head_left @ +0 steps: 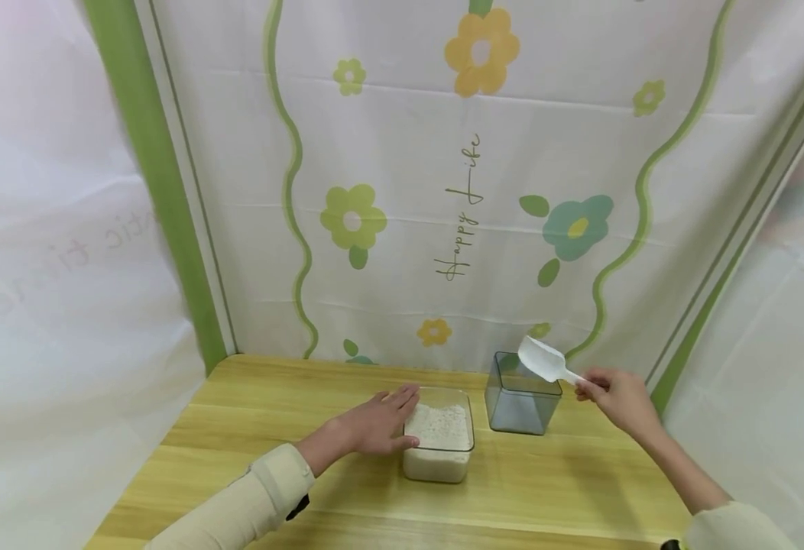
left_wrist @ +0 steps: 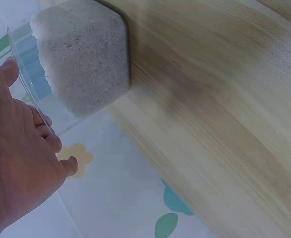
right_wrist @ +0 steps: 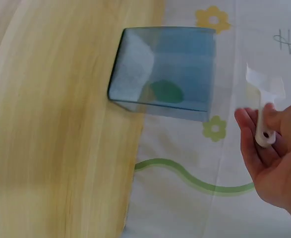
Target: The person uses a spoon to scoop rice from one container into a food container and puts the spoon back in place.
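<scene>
My left hand (head_left: 377, 425) rests on the left rim of a clear square container (head_left: 438, 467), fingers extended along the edge and thumb at the near corner. White, rice-like grains (left_wrist: 83, 59) fill much of that container. My right hand (head_left: 618, 401) pinches the handle of a white scoop (head_left: 542, 359) between thumb and fingers. The scoop is raised over a blue-tinted clear container (head_left: 522, 412), and its bowl points left. What the scoop carries cannot be made out. A pale patch shows at the bottom of the blue-tinted container (right_wrist: 185, 54); whether it is grains I cannot tell.
Both containers stand on a wooden table (head_left: 271, 412), the blue-tinted one farther back and to the right. A white curtain (head_left: 402, 153) with printed flowers hangs right behind the table, and more white cloth hangs at both sides.
</scene>
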### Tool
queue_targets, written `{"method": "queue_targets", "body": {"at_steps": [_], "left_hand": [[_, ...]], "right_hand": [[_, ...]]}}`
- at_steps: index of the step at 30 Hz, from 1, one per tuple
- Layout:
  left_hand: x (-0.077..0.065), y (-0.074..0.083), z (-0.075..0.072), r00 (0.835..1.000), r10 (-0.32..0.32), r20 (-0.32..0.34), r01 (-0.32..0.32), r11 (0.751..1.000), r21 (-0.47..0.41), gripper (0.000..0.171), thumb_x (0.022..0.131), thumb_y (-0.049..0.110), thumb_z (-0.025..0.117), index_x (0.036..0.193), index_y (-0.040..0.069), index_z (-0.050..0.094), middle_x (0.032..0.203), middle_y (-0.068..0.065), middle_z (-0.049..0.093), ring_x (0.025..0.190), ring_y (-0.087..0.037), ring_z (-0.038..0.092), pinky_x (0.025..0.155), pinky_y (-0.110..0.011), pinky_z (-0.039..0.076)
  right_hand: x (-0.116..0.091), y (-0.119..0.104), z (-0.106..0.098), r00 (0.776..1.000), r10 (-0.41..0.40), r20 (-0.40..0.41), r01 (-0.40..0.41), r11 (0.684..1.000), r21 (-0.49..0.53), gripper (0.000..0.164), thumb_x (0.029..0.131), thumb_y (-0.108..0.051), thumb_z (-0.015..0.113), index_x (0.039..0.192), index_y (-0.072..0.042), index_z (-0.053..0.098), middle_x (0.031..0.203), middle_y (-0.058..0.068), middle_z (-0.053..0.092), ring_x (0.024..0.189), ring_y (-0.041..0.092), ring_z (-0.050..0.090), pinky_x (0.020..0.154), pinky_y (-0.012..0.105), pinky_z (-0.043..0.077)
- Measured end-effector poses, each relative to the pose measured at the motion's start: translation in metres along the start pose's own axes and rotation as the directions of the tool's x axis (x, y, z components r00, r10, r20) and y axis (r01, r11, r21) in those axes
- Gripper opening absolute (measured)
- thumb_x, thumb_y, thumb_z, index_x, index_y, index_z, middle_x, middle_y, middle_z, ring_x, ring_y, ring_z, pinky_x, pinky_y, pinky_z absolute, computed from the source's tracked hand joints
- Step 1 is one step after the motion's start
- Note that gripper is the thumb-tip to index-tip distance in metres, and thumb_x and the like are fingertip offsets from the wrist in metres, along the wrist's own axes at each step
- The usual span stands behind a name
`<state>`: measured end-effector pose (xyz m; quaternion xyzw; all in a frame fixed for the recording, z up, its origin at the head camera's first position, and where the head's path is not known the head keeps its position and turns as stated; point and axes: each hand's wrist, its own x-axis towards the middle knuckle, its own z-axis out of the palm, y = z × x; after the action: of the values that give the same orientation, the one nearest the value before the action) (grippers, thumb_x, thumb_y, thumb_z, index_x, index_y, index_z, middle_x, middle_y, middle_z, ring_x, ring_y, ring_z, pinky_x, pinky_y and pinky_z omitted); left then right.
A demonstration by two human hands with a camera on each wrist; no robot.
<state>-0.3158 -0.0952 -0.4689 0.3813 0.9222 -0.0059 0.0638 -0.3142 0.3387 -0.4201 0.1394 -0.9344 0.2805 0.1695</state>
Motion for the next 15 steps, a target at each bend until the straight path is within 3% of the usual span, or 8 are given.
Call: {"method": "queue_targets", "body": {"at_steps": [5,10,15], "left_hand": [[0.001,0.001,-0.003,1.0,0.006,0.0,-0.006,1.0,0.001,0.084,0.102,0.065,0.028,0.161,0.007,0.013,0.169,-0.01,0.007,0.157,-0.022,0.009,0.123,-0.05,0.024],[0.0,0.002,-0.004,1.0,0.008,-0.001,-0.008,1.0,0.005,0.084,0.102,0.064,0.029,0.161,0.006,0.015,0.169,-0.01,0.008,0.157,-0.022,0.01,0.123,-0.05,0.025],[0.0,0.002,-0.006,1.0,0.005,0.004,-0.005,1.0,0.014,0.084,0.102,0.065,0.029,0.161,0.006,0.014,0.169,-0.011,0.009,0.157,-0.022,0.01,0.123,-0.05,0.025]], "right_hand": [[-0.002,-0.016,-0.005,0.982,-0.012,0.187,-0.018,0.987,0.159,0.014,0.097,-0.009,0.065,0.091,0.0,0.074,0.08,0.009,0.076,0.069,0.005,0.071,0.063,0.021,0.058],[-0.001,-0.042,0.001,0.953,-0.091,0.288,0.04,0.983,0.18,0.017,0.098,-0.014,0.065,0.088,-0.004,0.074,0.077,0.006,0.074,0.066,0.001,0.067,0.06,0.023,0.057],[0.006,-0.067,0.011,0.924,-0.181,0.338,0.145,0.981,0.129,0.015,0.096,-0.012,0.067,0.082,-0.009,0.073,0.073,-0.003,0.072,0.063,0.001,0.067,0.056,0.02,0.055]]}}
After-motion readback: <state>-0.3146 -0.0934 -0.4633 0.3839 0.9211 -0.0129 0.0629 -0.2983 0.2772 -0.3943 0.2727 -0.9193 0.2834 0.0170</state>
